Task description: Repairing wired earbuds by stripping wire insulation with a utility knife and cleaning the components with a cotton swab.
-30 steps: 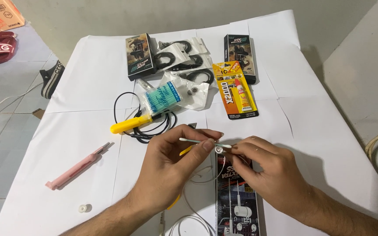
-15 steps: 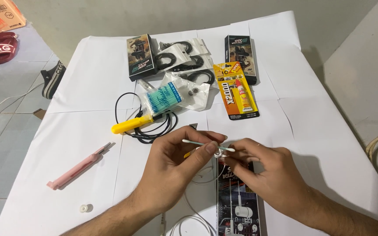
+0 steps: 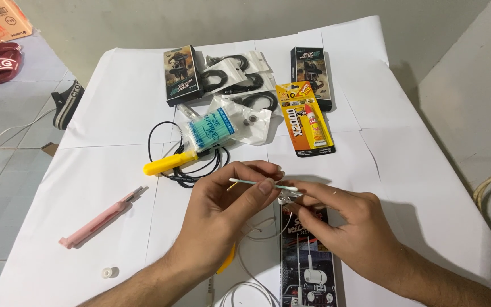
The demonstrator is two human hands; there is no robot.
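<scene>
My left hand [image 3: 228, 210] pinches a thin cotton swab [image 3: 257, 183] with a green stick, held level, its white tip touching a small white earbud [image 3: 284, 198]. My right hand [image 3: 342, 227] grips that earbud between thumb and fingers. The earbud's white cable [image 3: 251, 267] trails down towards me. Both hands hover above a dark earphone box [image 3: 308, 267] lying on the white paper-covered table [image 3: 115, 113]. A yellow object [image 3: 227, 258] peeks out beneath my left wrist.
A yellow-handled tool [image 3: 169, 163] lies on coiled black cable [image 3: 191, 170], beside a bag of cotton swabs [image 3: 208, 129]. A glue tube on a yellow card [image 3: 305, 118], two dark boxes [image 3: 181, 74] and bagged black earphones [image 3: 231, 79] sit further back. A pink tool [image 3: 100, 218] and small white ring [image 3: 107, 273] lie left.
My hands have shifted slightly. The swab's tip has moved to the right along the earbud, and my right fingers have re-gripped the earbud.
</scene>
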